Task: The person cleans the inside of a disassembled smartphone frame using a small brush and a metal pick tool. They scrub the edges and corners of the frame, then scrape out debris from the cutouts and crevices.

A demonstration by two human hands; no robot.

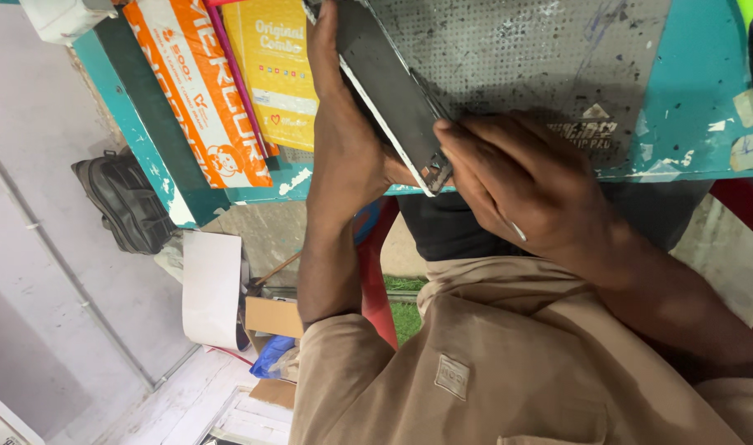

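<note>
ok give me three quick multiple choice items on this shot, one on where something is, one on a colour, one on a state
1. Where is the black bag?
A. on the floor left of the bench
B. on the grey mat
C. on the person's lap

2. What colour is the bench top?
A. red
B. teal
C. white

3. How is the flat dark device held?
A. lying untouched on the mat
B. gripped by both hands, tilted on edge
C. held in one hand only

Answers:
1 A, it lies on the pale floor beside the bench corner.
2 B, the painted surface around the grey mat is teal.
3 B, the left hand and right hand both clasp it.
</note>
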